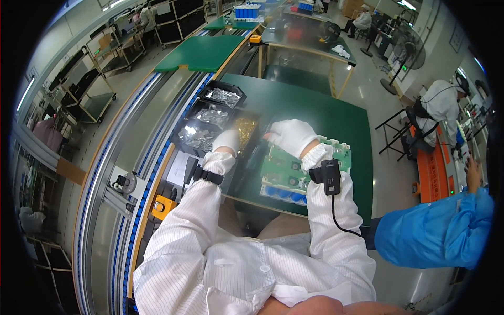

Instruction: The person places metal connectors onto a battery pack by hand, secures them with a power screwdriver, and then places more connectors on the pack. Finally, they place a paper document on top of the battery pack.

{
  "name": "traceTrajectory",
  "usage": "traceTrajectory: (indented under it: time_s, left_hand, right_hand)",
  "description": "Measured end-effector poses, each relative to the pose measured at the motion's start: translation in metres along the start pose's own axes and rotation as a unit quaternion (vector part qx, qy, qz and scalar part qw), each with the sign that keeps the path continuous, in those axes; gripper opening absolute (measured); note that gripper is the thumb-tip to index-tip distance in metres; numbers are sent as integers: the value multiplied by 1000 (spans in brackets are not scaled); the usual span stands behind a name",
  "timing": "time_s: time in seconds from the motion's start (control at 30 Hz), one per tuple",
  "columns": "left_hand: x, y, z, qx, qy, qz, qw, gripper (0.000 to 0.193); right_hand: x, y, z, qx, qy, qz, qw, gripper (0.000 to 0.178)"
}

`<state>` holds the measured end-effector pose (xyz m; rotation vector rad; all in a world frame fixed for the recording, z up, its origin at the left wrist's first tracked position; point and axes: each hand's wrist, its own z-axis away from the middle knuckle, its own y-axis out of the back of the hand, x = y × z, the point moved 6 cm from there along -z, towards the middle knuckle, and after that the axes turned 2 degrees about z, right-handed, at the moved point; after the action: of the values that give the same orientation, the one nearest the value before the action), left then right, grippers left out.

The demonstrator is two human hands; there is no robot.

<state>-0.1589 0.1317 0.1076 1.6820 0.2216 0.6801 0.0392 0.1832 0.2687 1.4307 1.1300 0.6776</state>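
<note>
My left hand point(228, 140), in a white glove, is over the parts bins on the left; its fingers are hidden, so I cannot tell whether it holds anything. Close by are a black bin of silvery metal pieces point(197, 137) and a bin of gold-coloured pieces point(245, 131). My right hand point(295, 137), gloved in white with the fingertips bare, hovers at the far left edge of a light green panel point(283, 167). Its fingers curl together, and whatever lies between them cannot be made out. Blue cylinders point(283, 194) show beneath the panel.
Two more black bins of silvery pieces point(223, 97) point(211, 114) line the table's left side. A conveyor rail point(142, 121) runs beyond them, with a yellow button box point(163, 207). At my right is a blue sleeve point(430, 231) of another person. A cable hangs from my right wrist device point(331, 177).
</note>
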Motion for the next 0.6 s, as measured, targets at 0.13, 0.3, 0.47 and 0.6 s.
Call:
traceTrajectory:
  time_s: [0.13, 0.3, 0.47, 0.6]
  left_hand:
    - [5, 10, 12, 107, 3, 232, 967, 12]
    - [67, 37, 64, -96, 90, 732, 668, 14]
    - [87, 41, 79, -200, 108, 856, 463, 25]
    - [97, 42, 82, -229, 50, 803, 548, 10]
  right_hand:
    - [3, -5, 1, 10, -13, -19, 1000, 23]
    - [-2, 0, 6, 111, 86, -67, 988, 18]
    - [-15, 0, 3, 120, 117, -68, 984, 15]
    - [-15, 8, 11, 154, 149, -73, 974, 12]
